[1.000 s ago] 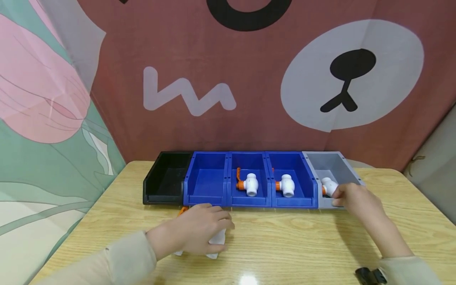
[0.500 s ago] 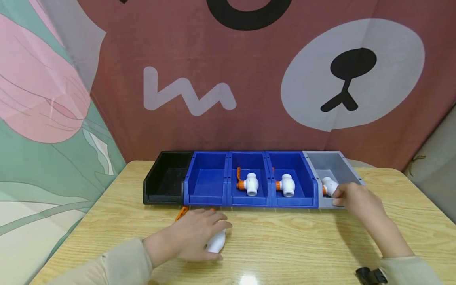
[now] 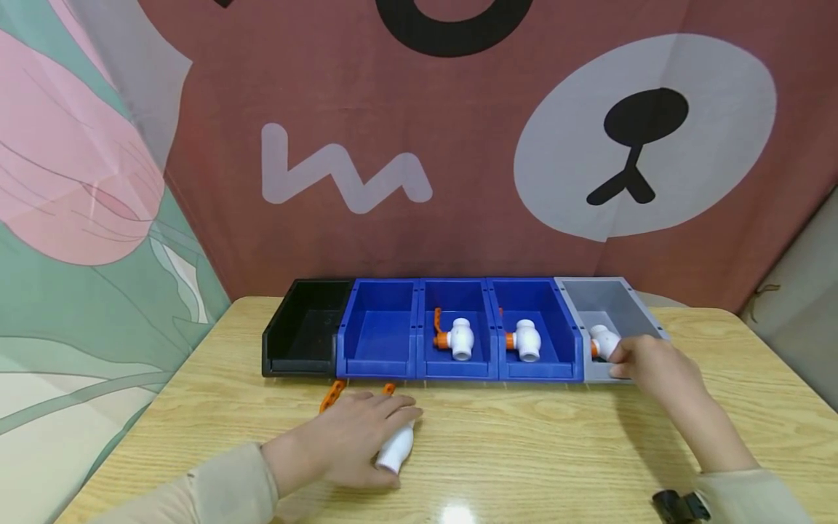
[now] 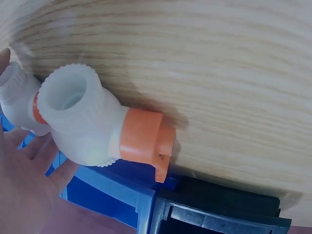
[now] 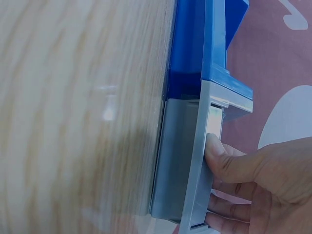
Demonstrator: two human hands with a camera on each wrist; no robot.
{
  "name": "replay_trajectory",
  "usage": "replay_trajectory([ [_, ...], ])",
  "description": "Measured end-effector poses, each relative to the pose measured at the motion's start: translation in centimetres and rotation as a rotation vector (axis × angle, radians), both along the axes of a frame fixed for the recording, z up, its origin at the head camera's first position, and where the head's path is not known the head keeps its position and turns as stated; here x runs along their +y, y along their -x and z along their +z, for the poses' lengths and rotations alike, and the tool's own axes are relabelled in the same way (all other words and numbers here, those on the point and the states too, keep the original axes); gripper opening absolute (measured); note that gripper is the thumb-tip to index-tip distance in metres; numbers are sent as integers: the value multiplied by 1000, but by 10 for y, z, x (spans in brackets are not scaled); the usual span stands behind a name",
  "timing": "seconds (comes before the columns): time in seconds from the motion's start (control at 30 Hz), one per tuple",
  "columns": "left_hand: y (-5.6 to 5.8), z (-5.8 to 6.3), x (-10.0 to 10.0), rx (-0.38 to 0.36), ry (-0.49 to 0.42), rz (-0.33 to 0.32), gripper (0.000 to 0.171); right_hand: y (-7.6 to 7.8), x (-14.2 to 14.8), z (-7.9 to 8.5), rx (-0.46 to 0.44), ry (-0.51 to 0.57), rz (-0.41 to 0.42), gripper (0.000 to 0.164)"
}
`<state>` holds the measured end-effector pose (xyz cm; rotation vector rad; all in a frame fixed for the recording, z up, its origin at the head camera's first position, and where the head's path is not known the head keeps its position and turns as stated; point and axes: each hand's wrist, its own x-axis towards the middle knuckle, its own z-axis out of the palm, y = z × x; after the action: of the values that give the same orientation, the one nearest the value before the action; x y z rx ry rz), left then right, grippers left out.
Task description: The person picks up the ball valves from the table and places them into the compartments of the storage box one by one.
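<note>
My left hand (image 3: 353,440) spreads over white ball valves lying on the table. Its thumb is at the lower end of one valve (image 3: 396,447), and its fingers reach over the top. In the left wrist view, a nearer valve (image 4: 83,117) with an orange stem collar lies beside a second valve (image 4: 19,100) between thumb and fingers. Orange handles (image 3: 332,397) stick out past the hand. My right hand (image 3: 661,375) reaches into the grey bin (image 3: 599,291), thumb and index finger at the end of a white valve (image 3: 604,340); the fingers hide that end.
Beside the grey bin stand blue bins (image 3: 382,364) and a black bin (image 3: 301,364), all in one row. Ball valves (image 3: 462,338) lie in two blue bins. A printed cloth (image 3: 471,240) hangs behind the wooden table (image 3: 524,451).
My left hand has opened wider and shifted slightly left and nearer, leaving more of the white valve and the orange handles showing. My right hand has stayed still at the grey bin.
</note>
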<state>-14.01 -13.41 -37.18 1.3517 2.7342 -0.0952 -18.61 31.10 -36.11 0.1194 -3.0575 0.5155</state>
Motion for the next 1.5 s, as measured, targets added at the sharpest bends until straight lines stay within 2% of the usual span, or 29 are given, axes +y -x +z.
replay_trajectory([
  [0.23, -1, 0, 0, -54, -17, 27, 78, 0, 0, -1, 5, 2, 0, 10],
  [0.63, -3, 1, 3, -53, -32, 25, 76, 0, 0, -1, 15, 3, 0, 11],
  [0.93, -4, 2, 4, 9, -61, -4, 80, 0, 1, -2, 15, 5, 2, 11],
  [1.5, -8, 11, 4, 87, -27, -78, 78, 1, 1, -2, -5, -1, -2, 11],
])
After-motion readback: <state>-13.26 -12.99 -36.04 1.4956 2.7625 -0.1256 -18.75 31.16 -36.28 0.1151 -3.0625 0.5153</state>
